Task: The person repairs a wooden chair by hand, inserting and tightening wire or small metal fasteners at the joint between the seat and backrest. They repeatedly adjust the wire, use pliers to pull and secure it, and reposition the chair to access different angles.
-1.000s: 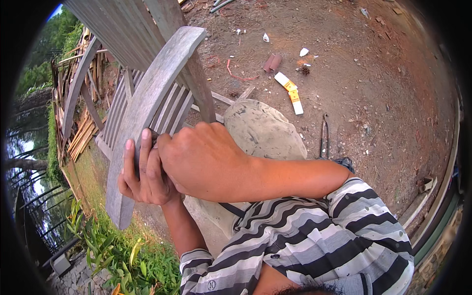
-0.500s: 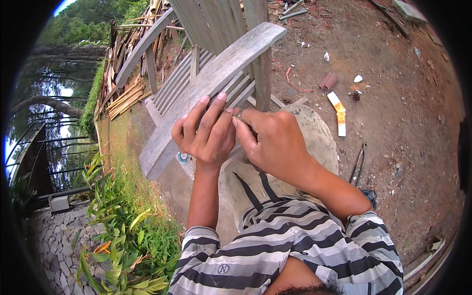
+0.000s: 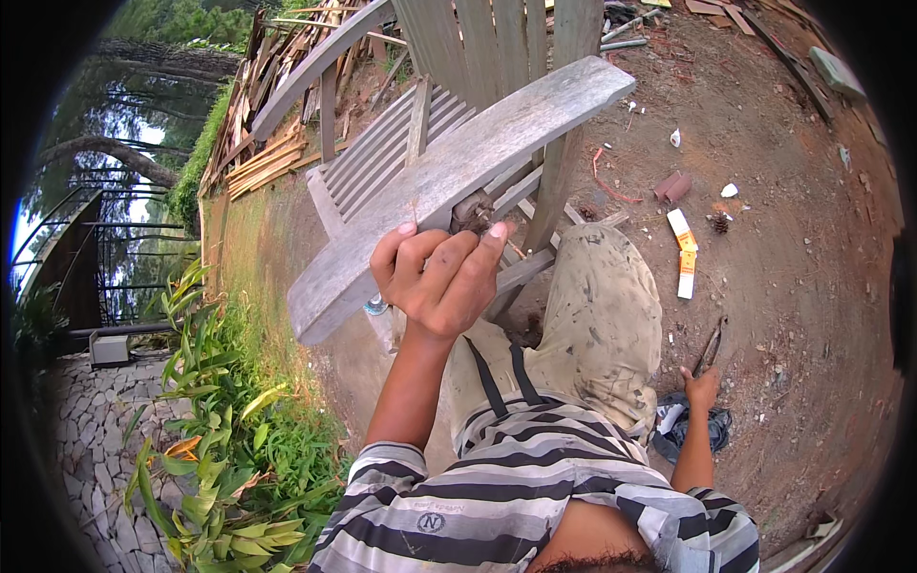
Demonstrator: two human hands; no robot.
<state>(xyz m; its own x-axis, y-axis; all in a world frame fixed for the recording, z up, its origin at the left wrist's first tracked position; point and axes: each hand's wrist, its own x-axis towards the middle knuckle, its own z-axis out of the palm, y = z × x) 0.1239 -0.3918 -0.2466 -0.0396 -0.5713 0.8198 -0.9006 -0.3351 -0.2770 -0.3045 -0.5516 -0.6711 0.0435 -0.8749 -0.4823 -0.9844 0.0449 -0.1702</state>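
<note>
My left hand (image 3: 437,277) is at the edge of the grey, weathered armrest (image 3: 458,158) of a wooden slatted chair. Its fingers are curled, and its thumb is beside a small brown tangled clump (image 3: 472,212) below the armrest edge. What the fingers pinch, if anything, is too small to make out. Down at the right, my right hand (image 3: 702,387) is closed around the handle end of dark metal pliers (image 3: 713,342) at the ground. A dark plastic bag (image 3: 676,428) lies right by that wrist.
The chair's slatted seat (image 3: 387,153) and tall back (image 3: 478,48) stand ahead of me. White and orange packaging (image 3: 684,250) and a reddish brick piece (image 3: 672,186) lie on the dirt at right. Timber (image 3: 272,164) is piled far left; leafy plants (image 3: 229,477) grow near left.
My right hand has left the armrest, where it was beside the left hand, and reached down right to the pliers. My left hand stays at the armrest. The view has shifted somewhat.
</note>
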